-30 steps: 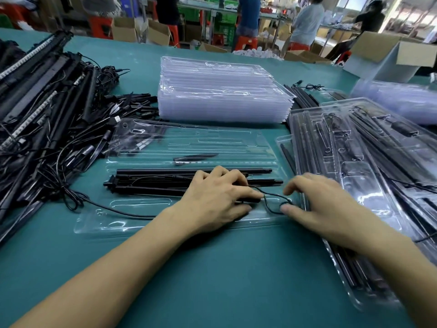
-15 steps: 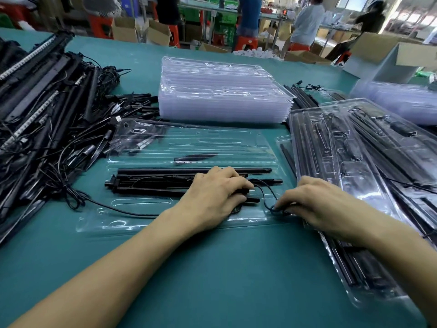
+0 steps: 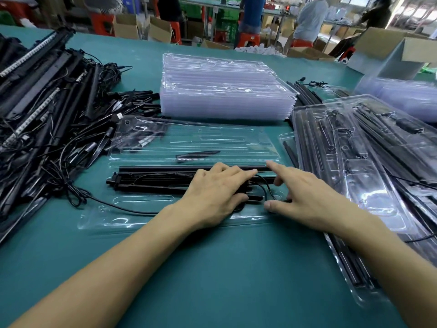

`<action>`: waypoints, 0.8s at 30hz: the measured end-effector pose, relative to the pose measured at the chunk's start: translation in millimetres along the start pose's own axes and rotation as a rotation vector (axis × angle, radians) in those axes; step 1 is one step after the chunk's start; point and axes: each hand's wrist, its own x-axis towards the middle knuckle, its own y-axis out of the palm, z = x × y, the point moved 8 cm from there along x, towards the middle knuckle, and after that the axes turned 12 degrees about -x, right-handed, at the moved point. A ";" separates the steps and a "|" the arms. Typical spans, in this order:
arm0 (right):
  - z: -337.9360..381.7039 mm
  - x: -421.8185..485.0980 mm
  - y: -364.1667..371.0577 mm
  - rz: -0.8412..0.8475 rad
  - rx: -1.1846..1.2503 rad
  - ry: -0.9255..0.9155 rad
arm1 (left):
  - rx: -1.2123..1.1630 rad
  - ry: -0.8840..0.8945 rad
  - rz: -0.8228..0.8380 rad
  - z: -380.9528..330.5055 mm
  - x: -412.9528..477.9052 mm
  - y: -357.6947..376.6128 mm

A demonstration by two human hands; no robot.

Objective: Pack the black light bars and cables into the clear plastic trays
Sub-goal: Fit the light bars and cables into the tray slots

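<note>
— Since half a second back, our right hand point(image 3: 305, 200) has uncurled from the cable point(image 3: 266, 189) and stretched its index finger out to the right end of the far light bar point(image 3: 189, 168). Our left hand point(image 3: 220, 192) has stayed put.
— What do we lose sight of?
— Our left palm covers the right part of the light bars point(image 3: 153, 179), and the cable's loop disappears under our right hand. The clear tray point(image 3: 142, 216) blurs toward its far edge, so its moulded slots are hard to read.
— How do the bars lie?
— Long axis left to right across the teal table point(image 3: 212, 280), side by side in the tray's middle, blocky end caps pointing left toward the pile of loose bars point(image 3: 47, 110).
— And our hands?
— Left lies flat on the bars, fingers straight, pressing down. Right is spread, thumb tip on the tray just beside the cable, gripping nothing we can see.
</note>
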 end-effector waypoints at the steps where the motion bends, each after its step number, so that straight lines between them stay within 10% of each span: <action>1: 1.6 1.7 4.6 0.019 -0.051 0.001 | -0.005 -0.001 0.001 0.1 0.1 0.3; 24: 15.0 -2.9 1.6 0.022 0.159 -0.256 | -0.149 0.003 -0.055 -1.3 -3.1 -9.0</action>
